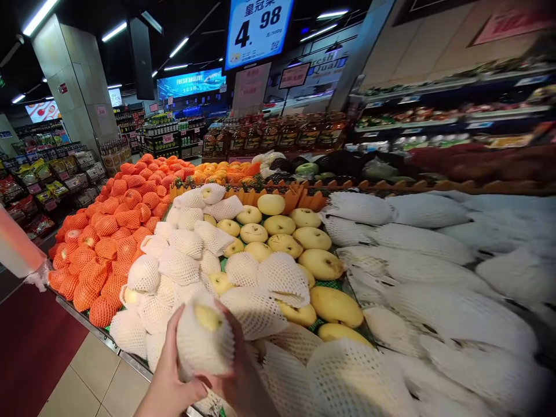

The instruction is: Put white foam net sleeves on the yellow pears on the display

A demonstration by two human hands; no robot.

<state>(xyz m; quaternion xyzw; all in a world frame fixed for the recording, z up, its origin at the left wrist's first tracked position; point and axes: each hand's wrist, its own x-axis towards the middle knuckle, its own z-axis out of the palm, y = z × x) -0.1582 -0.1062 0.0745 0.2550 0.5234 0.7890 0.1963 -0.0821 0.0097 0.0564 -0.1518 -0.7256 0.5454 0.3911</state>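
Observation:
Between my two hands I hold a pear (207, 318) in a white foam net sleeve (202, 350), its yellow skin showing at the open top. My left hand (171, 370) wraps the near left side, thumb across the front. On the other side my right hand (243, 370) closes around the sleeve, partly blurred and in shadow. Just beyond the hands lie more pears in foam nets (180, 263). Bare yellow pears (284, 246) sit in rows to their right, on green matting.
Fruit in orange nets (117, 226) is heaped at the left. Larger white-netted fruit (434, 278) covers the right side, blurred. A low orange fence (299, 196) divides the stand at the back. A price screen (258, 32) hangs above. The metal edge (125, 358) borders tiled floor.

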